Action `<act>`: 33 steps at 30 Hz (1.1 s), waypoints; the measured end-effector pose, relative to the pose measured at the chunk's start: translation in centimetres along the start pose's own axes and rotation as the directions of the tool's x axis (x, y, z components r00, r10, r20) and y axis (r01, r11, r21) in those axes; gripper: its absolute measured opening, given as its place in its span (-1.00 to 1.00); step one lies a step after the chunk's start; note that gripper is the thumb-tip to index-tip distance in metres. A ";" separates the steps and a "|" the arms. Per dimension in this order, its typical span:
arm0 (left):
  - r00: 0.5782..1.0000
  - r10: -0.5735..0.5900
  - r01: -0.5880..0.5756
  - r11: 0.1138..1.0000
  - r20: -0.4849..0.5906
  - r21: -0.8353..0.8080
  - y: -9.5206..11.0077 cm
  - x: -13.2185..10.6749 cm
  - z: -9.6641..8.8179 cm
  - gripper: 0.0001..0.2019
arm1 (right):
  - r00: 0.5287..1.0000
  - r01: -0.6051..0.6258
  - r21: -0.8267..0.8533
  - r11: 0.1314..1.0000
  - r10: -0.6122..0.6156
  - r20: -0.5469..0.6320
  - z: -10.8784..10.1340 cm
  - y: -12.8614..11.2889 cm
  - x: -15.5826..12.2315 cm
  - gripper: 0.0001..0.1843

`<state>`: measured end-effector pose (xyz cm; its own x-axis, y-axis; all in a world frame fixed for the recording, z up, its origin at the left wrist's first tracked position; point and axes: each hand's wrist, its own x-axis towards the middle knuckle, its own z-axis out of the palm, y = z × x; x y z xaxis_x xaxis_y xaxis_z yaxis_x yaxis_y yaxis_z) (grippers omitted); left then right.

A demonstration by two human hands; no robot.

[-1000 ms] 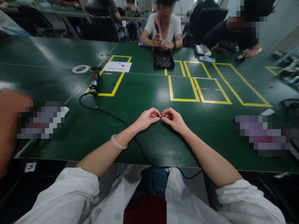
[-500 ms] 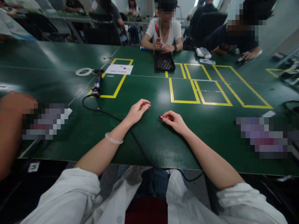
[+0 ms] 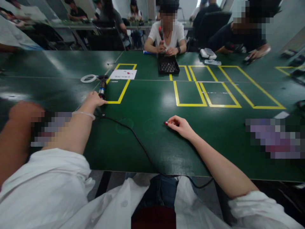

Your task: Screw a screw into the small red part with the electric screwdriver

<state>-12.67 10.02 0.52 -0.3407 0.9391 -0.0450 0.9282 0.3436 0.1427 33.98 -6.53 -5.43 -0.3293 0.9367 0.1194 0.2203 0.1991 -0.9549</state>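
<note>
My left hand (image 3: 94, 100) is at the near end of a black corded cylindrical tool with a blue band (image 3: 102, 87), which looks like an electric screwdriver. Its thumb is spread away from the fingers, with the tool's end between them; the fingertips are partly hidden. From the tool, a black cable (image 3: 139, 140) runs across the table and over its front edge. My right hand (image 3: 180, 126) rests on the table, pinching a small red and black piece (image 3: 166, 123) between thumb and fingers. That piece is too small to name.
The green table (image 3: 143, 149) carries yellow tape outlines (image 3: 190, 105). A printed sheet (image 3: 122, 74) and a white ring (image 3: 88, 78) lie near the tool. Across from me, a person works over a black tray (image 3: 168, 71). Another person's arm (image 3: 14, 136) is close on my left.
My left hand has swung left and away from me, from the middle of the table to the tool. My right hand stays in place with the small piece.
</note>
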 end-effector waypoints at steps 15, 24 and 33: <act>0.993 0.090 -0.086 0.995 -0.078 0.048 2.5 -5.3 2.3 -0.34 | 1.000 0.009 -0.056 0.998 -0.007 0.024 0.5 -0.8 0.2 -0.74; 0.895 0.415 -0.401 0.909 -0.162 0.114 11.9 -16.1 5.1 -0.41 | 1.000 0.013 -0.052 0.999 -0.012 0.011 0.4 -0.6 0.2 -0.73; 0.687 0.714 -0.716 0.697 -0.131 0.039 17.6 -23.8 6.4 -0.29 | 0.995 0.053 -0.117 0.992 -0.062 -0.075 0.0 -0.3 0.3 -0.81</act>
<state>12.71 -6.25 -2.25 0.4093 0.8901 0.2002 0.8964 -0.4333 0.0935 33.78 -6.31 -5.11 -0.2728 0.9414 0.1982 0.3081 0.2807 -0.9090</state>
